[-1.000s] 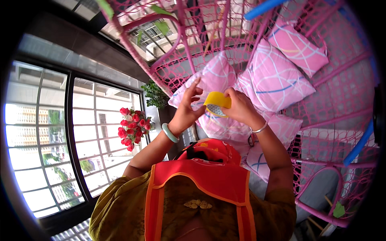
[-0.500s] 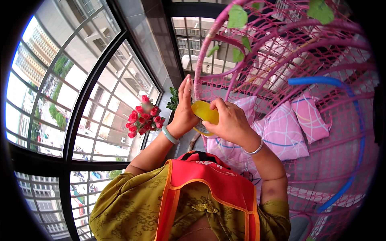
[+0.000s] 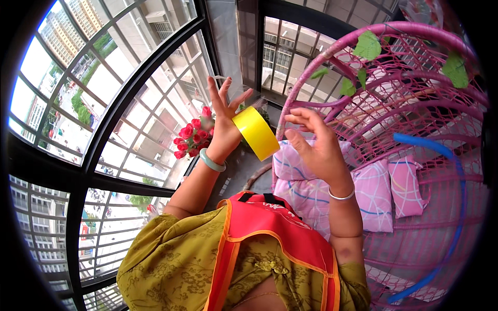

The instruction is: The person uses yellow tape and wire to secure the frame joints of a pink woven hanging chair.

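Observation:
A roll of yellow tape (image 3: 256, 133) rests against the palm side of my left hand (image 3: 224, 124). The left fingers point up and are spread; its thumb is hidden behind the roll, which this hand seems to carry. A thin clear strip shows faintly near those fingertips. Just right of the roll, my right hand (image 3: 320, 147) is raised with nothing in it. Its fingers are apart and bent a little, not touching the tape.
Red artificial-looking roses (image 3: 194, 136) stand by the barred window (image 3: 155, 103) on the left. To the right is a pink woven hanging chair (image 3: 306, 78) with green leaves, pink patterned cushions (image 3: 371, 192) and a blue tube (image 3: 459, 202).
My right hand has come off the yellow tape and moved right, its fingers opening. The left fingers have spread, and the roll has turned its outer yellow face into view. The whole view has shifted.

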`<state>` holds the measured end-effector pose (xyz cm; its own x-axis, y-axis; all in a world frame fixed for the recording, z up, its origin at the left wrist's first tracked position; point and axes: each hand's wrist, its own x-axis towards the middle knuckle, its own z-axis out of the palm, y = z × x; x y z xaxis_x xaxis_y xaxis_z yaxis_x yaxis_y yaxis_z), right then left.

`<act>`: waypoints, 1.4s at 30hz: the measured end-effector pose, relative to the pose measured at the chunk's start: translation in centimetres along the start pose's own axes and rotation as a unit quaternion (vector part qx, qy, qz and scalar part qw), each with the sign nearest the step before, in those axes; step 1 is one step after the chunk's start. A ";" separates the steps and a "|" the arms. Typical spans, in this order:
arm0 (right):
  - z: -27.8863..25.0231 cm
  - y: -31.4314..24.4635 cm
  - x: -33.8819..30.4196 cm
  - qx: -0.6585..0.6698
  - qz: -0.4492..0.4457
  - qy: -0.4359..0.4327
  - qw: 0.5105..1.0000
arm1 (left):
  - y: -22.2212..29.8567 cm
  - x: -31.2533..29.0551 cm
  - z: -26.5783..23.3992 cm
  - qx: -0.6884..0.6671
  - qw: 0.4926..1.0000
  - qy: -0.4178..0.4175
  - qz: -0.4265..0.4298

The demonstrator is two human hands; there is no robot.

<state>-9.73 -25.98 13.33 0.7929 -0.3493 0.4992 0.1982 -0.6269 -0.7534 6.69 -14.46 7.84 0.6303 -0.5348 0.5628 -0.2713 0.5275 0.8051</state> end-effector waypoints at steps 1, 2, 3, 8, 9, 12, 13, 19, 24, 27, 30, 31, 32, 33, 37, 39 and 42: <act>-0.1 -0.3 0.0 0.046 0.021 0.013 0.999 | 0.0 0.4 -0.6 -0.008 1.000 0.009 -0.005; -0.4 -0.6 0.1 0.014 0.019 -0.008 1.000 | -0.1 0.7 -1.2 -0.015 1.000 0.018 -0.009; 0.0 -0.6 0.1 0.013 -0.008 0.003 1.000 | -0.2 0.9 -1.7 -0.024 0.999 0.026 -0.014; 2.1 -0.1 0.7 -0.050 -0.123 0.006 0.991 | -0.1 1.7 -2.9 -0.068 0.995 0.058 -0.048; 2.6 0.1 0.8 -0.056 -0.141 0.006 0.988 | -0.2 1.7 -3.1 -0.066 0.994 0.063 -0.052; 3.5 0.7 1.3 -0.086 -0.162 0.003 0.983 | -0.5 1.9 -3.4 -0.073 0.993 0.075 -0.063; 3.7 0.9 1.5 -0.098 -0.163 0.001 0.982 | -0.5 2.0 -3.4 -0.079 0.992 0.077 -0.067; 4.2 1.9 3.1 -0.148 -0.208 -0.002 0.967 | -0.9 2.3 -3.8 -0.096 0.989 0.090 -0.072; 3.8 3.3 3.4 -0.139 -0.209 -0.006 0.968 | -1.7 2.8 -3.1 -0.089 0.988 0.096 -0.081; 3.9 3.5 3.8 -0.126 -0.201 -0.009 0.971 | -1.5 2.9 -3.1 -0.076 0.988 0.101 -0.087; 3.6 3.8 4.3 -0.127 -0.207 -0.022 0.970 | -1.2 3.1 -3.1 -0.079 0.986 0.102 -0.110; 3.5 3.8 4.5 -0.129 -0.211 -0.027 0.969 | -1.3 3.1 -3.0 -0.078 0.986 0.102 -0.102; 3.5 3.8 4.6 -0.126 -0.210 -0.033 0.969 | -1.4 3.1 -3.0 -0.076 0.987 0.102 -0.095; 3.3 3.7 4.7 -0.125 -0.207 -0.038 0.969 | -1.5 3.1 -2.9 -0.076 0.988 0.100 -0.089; 2.5 3.2 5.0 -0.170 -0.241 -0.068 0.953 | -1.5 3.0 -2.5 -0.074 0.988 0.090 -0.104; 2.4 3.1 5.1 -0.175 -0.266 -0.095 0.943 | -1.6 2.7 -2.4 -0.076 0.986 0.086 -0.122; 2.4 3.0 5.0 -0.175 -0.321 -0.119 0.923 | -2.3 1.8 -2.4 -0.170 0.965 0.064 -0.189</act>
<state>-3.77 -27.89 12.57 0.6892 0.3103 0.6547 0.5066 -0.8525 -0.1292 10.20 -15.06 6.57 0.7284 -0.6569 0.1947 0.2367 0.5080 0.8282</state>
